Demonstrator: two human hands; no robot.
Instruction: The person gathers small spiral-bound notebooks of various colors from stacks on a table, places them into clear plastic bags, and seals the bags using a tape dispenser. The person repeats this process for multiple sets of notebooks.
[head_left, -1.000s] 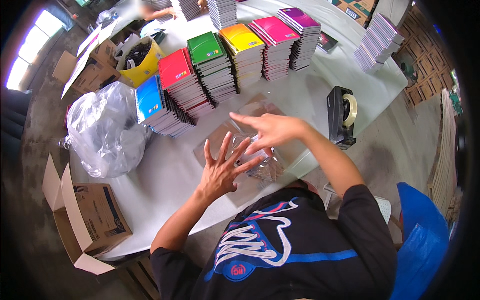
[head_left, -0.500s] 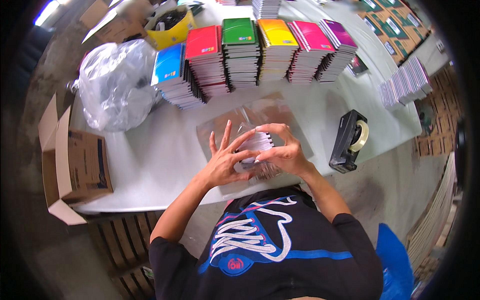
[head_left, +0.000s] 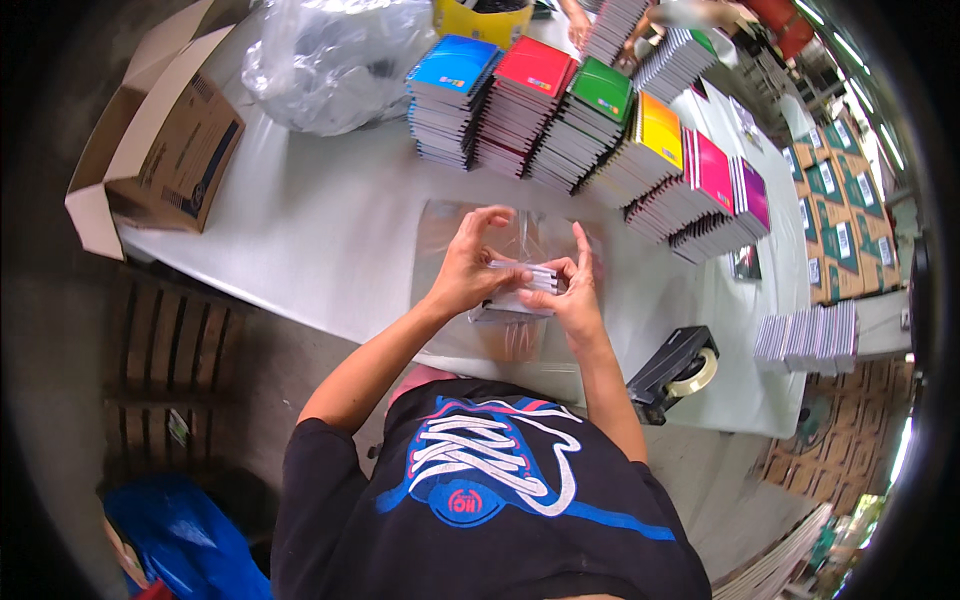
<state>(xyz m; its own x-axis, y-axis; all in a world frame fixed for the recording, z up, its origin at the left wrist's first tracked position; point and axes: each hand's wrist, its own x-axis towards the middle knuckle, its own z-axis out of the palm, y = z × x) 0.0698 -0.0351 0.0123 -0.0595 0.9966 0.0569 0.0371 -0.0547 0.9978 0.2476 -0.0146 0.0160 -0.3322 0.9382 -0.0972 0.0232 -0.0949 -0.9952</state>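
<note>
While both your hands are busy in the middle of the desk (head_left: 330,250), you've got a small bundle (head_left: 504,303) of notebooks pinched between them. Your left hand (head_left: 468,268) grips it from the 9 o'clock side, thumb pressed along it and index finger curled up above. Your right hand (head_left: 578,300) has it from 3 o'clock, thumb on the near side and one finger sticking up. Some clear plastic (head_left: 432,245) lies flat under the whole thing.

Going around the bundle: blue stack (head_left: 450,105) at 11, red stack (head_left: 522,105) at 12, green stack (head_left: 580,125) at 1, then yellow stack (head_left: 642,155), pink stack (head_left: 690,188) and purple stack (head_left: 728,228) curving down between 1 and 3. Tape dispenser's (head_left: 668,362) at 4, just past your right forearm. Open carton (head_left: 175,150) sits at 10, and the big plastic bag (head_left: 335,70) is up at 11, beyond the blue stack's left side.
</note>
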